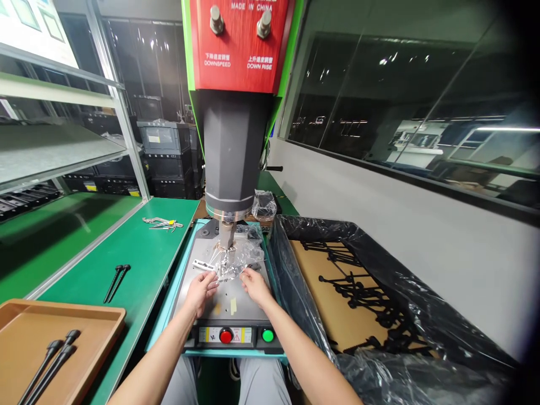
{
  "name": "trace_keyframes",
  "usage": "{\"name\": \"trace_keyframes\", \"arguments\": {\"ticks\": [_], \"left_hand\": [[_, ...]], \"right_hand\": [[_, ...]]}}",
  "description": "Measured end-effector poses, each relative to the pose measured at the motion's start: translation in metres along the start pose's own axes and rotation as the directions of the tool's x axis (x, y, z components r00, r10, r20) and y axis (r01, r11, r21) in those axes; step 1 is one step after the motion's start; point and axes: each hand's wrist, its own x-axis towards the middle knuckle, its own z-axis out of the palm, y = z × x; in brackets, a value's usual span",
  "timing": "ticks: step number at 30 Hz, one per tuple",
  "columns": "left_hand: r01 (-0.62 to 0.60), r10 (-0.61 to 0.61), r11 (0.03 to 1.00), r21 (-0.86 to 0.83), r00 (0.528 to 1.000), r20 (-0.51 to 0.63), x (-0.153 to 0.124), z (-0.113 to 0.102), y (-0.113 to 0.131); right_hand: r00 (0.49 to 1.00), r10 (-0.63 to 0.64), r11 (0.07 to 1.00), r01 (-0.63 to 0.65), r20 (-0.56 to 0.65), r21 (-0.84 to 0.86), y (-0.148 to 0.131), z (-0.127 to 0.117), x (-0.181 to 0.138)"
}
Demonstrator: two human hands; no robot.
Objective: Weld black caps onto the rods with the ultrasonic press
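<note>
My left hand (202,289) is closed, thumb and fingers together, at the front left of the fixture on the machine's grey metal base plate (206,308). A small white slotted bracket (204,265) sits just beyond its fingertips. Opposite it, my right hand (255,286) pinches at the front right edge of crinkled clear plastic film (247,253). What lies between the fingers of either hand is too small to make out. Above and between the hands, the machine's tapered metal horn (226,235) points down at the film-covered spot.
A red button (226,336) and a green button (268,336) face me. Right stands a box lined with black plastic (291,287), holding black rod-like parts (358,292). On the green table (147,264) lie two black rods (117,283), metal tools (162,224) and a brown tray (97,310).
</note>
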Motion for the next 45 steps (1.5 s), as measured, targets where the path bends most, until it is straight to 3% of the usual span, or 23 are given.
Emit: {"name": "trace_keyframes", "arguments": {"ticks": [6, 12, 18, 22, 26, 32, 38, 41, 43, 45], "left_hand": [[-0.076, 0.077, 0.997, -0.03, 0.997, 0.026, -0.009, 0.011, 0.002], [-0.13, 0.132, 0.991, -0.043, 0.99, 0.048, -0.014, 0.021, 0.014], [-0.161, 0.164, 0.985, -0.054, 0.985, 0.048, -0.01, 0.029, 0.027], [-0.192, 0.195, 0.98, -0.06, 0.98, 0.047, -0.008, 0.03, 0.029], [-0.212, 0.214, 0.976, -0.055, 0.976, 0.037, -0.008, 0.029, 0.028], [-0.199, 0.2, 0.98, -0.016, 0.98, 0.006, -0.012, 0.026, 0.013], [-0.103, 0.115, 0.988, 0.114, 0.988, -0.099, -0.021, 0.006, -0.007], [-0.14, 0.186, 0.961, 0.238, 0.965, -0.186, -0.043, -0.012, -0.015], [-0.187, 0.213, 0.916, 0.356, 0.976, -0.035, -0.067, -0.021, -0.018], [-0.224, 0.131, 0.87, 0.439, 0.964, 0.232, -0.091, -0.025, -0.017]], "right_hand": [[0.988, -0.15, 0.986, 0.147, -0.032, -0.081, -0.008, 0.008, 0.031], [0.914, -0.406, 0.902, 0.398, -0.014, -0.165, -0.04, 0.018, 0.06], [0.913, -0.408, 0.903, 0.406, 0.019, -0.14, -0.069, 0.027, 0.084], [0.916, -0.402, 0.914, 0.401, -0.005, -0.065, -0.085, 0.027, 0.083], [0.943, -0.322, 0.944, 0.326, -0.079, 0.053, -0.086, 0.027, 0.062], [0.993, -0.046, 0.946, 0.078, -0.108, 0.316, -0.059, 0.022, 0.002], [0.97, 0.205, 0.855, -0.241, 0.127, 0.46, -0.053, 0.007, -0.067], [0.933, 0.237, 0.758, -0.352, 0.271, 0.55, -0.061, 0.012, -0.091], [0.934, 0.207, 0.724, -0.345, 0.29, 0.598, -0.069, 0.022, -0.099], [0.955, 0.153, 0.734, -0.282, 0.254, 0.618, -0.078, 0.037, -0.1]]}}
